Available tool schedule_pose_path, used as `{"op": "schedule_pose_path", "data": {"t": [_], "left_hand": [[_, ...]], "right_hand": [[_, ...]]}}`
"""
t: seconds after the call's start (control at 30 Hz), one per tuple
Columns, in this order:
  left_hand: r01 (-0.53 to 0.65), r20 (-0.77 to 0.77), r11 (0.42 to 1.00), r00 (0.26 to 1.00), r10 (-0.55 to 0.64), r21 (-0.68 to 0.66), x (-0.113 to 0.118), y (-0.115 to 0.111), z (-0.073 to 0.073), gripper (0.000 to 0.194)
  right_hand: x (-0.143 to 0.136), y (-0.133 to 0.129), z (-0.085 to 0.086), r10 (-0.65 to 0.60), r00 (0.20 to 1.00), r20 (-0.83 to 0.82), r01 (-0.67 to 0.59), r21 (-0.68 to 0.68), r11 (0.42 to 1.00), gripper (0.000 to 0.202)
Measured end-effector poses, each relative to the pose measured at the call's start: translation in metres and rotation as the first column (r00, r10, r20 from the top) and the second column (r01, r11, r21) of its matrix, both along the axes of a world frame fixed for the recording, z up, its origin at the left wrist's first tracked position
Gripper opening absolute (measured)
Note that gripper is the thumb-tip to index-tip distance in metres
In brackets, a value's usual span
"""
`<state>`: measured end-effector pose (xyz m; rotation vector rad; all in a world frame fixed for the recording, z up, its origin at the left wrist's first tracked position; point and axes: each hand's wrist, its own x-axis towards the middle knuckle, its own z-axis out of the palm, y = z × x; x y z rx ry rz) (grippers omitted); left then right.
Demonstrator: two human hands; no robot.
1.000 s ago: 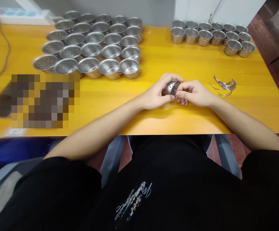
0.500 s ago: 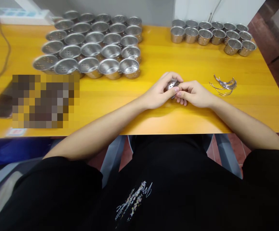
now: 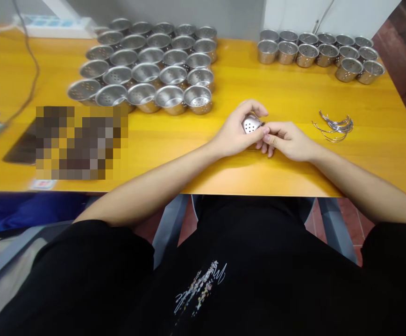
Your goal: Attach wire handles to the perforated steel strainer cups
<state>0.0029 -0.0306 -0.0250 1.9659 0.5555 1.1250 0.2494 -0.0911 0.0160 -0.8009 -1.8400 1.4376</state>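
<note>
A small perforated metal cup point(image 3: 250, 124) is held above the table, its holed surface facing up toward me. My left hand point(image 3: 236, 130) is closed around it, with the thumb across the near side and the fingers curled over the far side. The fingers of my right hand point(image 3: 288, 141) are pinched at the cup's right edge, touching my left thumb. Whatever lies between those right fingertips is too small and covered to make out. To the right of my right hand rests a loose pile of thin, curved metal wires point(image 3: 339, 125).
Rows of perforated metal cups point(image 3: 170, 99) stand at the back left. A smaller group of cups point(image 3: 307, 56) is at the back right. On the left are a dark flat object point(image 3: 22, 142), a blurred-out patch and a cable point(image 3: 34, 74). A white power strip point(image 3: 59, 29) lies behind.
The cup has turned a little between my hands, so more of its holed surface shows. My view has swung slightly left, shifting everything rightward in the picture.
</note>
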Motion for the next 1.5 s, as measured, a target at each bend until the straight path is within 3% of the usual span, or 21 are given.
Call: {"op": "schedule_pose_path", "data": {"t": [0.17,0.4,0.5,0.63,0.87,1.23,1.5], "left_hand": [[0.138,0.042,0.977,0.99,-0.133,-0.16,0.001,0.01,-0.014,0.101],[0.262,-0.039,0.942,0.96,-0.276,-0.209,-0.007,0.006,0.008,0.109],[0.241,-0.058,0.956,0.966,-0.254,-0.165,-0.012,0.006,0.014,0.101],[0.173,-0.005,0.983,0.985,-0.173,-0.058,-0.013,0.013,0.01,0.1],[0.205,0.148,0.978,0.967,-0.209,0.043,-0.003,0.013,0.0,0.087],[0.304,0.252,0.953,0.922,-0.295,0.0,0.006,0.004,-0.002,0.062],[0.252,0.225,0.967,0.945,-0.237,-0.041,0.003,0.01,-0.005,0.071]], "right_hand": [[-0.002,-0.002,0.004,0.03,0.999,0.013,-0.031,0.025,0.999,0.075],[0.0,0.0,0.008,0.042,0.998,0.041,-0.042,-0.01,0.999,0.078],[0.001,0.002,0.008,0.05,0.998,0.03,-0.05,-0.01,0.999,0.078],[0.003,0.003,0.009,0.037,0.999,0.015,-0.037,0.012,0.999,0.076],[0.001,-0.002,0.012,0.038,0.999,-0.023,-0.036,0.076,0.996,0.08],[-0.009,-0.009,0.012,0.055,0.998,0.02,-0.057,0.113,0.992,0.079],[-0.006,-0.009,0.008,0.074,0.996,0.04,-0.079,0.152,0.985,0.073]]}}
